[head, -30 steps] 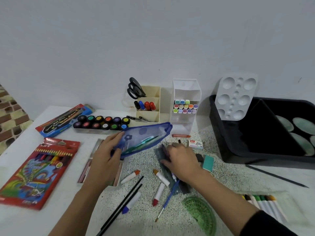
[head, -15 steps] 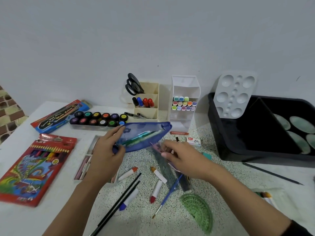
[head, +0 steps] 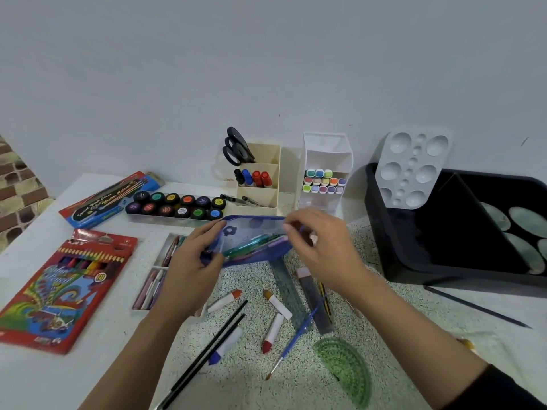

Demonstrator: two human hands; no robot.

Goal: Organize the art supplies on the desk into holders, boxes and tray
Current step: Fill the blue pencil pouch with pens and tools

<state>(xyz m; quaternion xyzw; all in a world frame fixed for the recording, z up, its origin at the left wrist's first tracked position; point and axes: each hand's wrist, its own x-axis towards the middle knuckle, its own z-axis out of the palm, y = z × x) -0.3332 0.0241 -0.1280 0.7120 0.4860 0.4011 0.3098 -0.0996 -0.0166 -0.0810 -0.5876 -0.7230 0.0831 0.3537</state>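
The left hand [head: 189,261] gripped the left end of a blue see-through pouch [head: 251,236], thumb on top near the printed flower and the other fingers curled under the lower edge. The right hand [head: 322,250] met it from the other side, wrist bent and knuckles up, with thumb and fingertips closed in a pinch on the pouch's upper right end. A blurred reddish patch showed beneath those fingertips, and what it was could not be told. Both forearms reached in from the near edge of the desk [head: 74,374], the right one ending in a dark sleeve.

The pouch was held just above the desk's middle, tilted with its right end higher, and green and purple pens lay along its inside. It hung in front of a long tray of paint pots [head: 177,206] and a beige holder [head: 268,195] with scissors [head: 235,146] and markers standing in it.

Beneath the hands lay loose supplies:
- four white crayons [head: 277,303] with coloured tips
- two black brushes [head: 213,347] side by side
- a blue brush [head: 296,335]
- a ruler [head: 287,288]
- a green protractor [head: 346,368]

An open box of pastels [head: 154,279] sat partly under the left wrist. A red pencil box [head: 59,291] lay at the far left. A black tray [head: 444,272] stood to the right, with a white palette [head: 411,170] leaning on its rim.
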